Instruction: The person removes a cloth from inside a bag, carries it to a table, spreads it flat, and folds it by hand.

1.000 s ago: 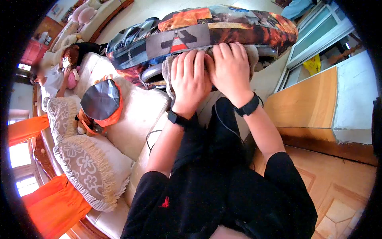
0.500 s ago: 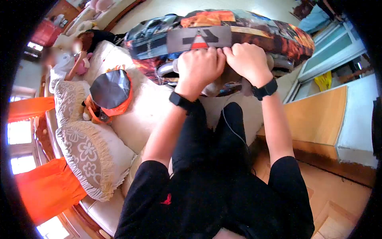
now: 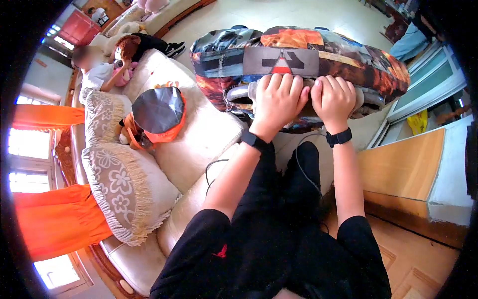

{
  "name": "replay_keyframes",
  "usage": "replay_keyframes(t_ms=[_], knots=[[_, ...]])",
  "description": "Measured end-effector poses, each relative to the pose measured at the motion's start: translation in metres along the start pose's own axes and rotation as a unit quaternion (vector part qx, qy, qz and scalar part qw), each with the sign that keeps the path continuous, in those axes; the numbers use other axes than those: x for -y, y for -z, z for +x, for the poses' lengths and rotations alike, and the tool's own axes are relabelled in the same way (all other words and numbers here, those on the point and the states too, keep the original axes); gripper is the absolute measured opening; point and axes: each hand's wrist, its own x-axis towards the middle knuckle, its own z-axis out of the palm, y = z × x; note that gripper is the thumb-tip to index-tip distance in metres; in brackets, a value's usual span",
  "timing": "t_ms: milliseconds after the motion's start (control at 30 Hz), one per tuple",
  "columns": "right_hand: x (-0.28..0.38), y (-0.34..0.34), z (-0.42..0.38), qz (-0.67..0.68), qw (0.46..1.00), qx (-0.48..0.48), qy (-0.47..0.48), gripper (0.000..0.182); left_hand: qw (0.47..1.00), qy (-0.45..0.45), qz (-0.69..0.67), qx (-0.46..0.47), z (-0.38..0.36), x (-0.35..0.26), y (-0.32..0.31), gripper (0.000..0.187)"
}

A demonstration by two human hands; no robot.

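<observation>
In front of me hangs or rests a bulky printed bag [image 3: 348, 55] in orange, blue and brown, with a grey panel bearing a red and white cone-like shape. Its kind is not fully certain. The fingers of my left hand [image 3: 279, 99] curl over its near edge, just below the grey panel. Beside it, thumbs close together, my right hand [image 3: 334, 99] grips the same edge with its fingers folded. Grey padded parts of the bag show on either side of my hands. Its underside is partly hidden. Each wrist wears a black band.
On the left, a cream sofa [image 3: 204, 129] holds fringed cushions [image 3: 119, 184] and an orange and black bag [image 3: 162, 112]. A person in white [image 3: 99, 74] sits farther along with plush toys. To the right stand a wooden panel [image 3: 403, 164] and glass sliding doors [image 3: 423, 89].
The view has shifted, so the room, the printed bag and both hands appear farther right. My knuckles have turned and the folded fingers now show more clearly over the bag's edge.
</observation>
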Motion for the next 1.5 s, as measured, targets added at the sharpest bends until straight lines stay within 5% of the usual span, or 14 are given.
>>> replay_keyframes(t_ms=[300,633,867,1000,1133,1400,1500], knots=[[0.007,-0.002,-0.023,-0.004,0.999,-0.004,-0.037,0.022,1.000,-0.007,0.011,0.017,-0.027,-0.002,0.004,0.049],[0.014,-0.004,-0.041,0.001,0.998,-0.014,-0.055,0.037,0.999,0.010,0.045,0.010,-0.042,-0.009,0.001,0.057],[-0.004,0.029,-0.024,-0.004,0.998,0.055,0.031,0.032,0.992,0.065,-0.006,0.104,0.002,-0.004,0.019,0.032],[-0.008,0.028,-0.003,-0.013,0.994,0.093,-0.051,0.018,0.987,0.056,0.015,0.152,0.015,-0.001,0.015,0.030],[-0.008,0.020,0.013,-0.072,0.978,0.169,-0.102,0.032,0.992,0.041,0.026,0.115,0.012,0.002,0.010,0.032],[-0.012,0.011,0.008,-0.072,0.987,0.122,-0.081,0.038,0.997,0.037,-0.009,0.061,0.000,-0.002,0.009,0.035],[-0.012,0.009,0.005,-0.038,0.997,0.034,-0.052,0.036,0.997,0.062,-0.010,0.042,-0.003,-0.006,0.011,0.041]])
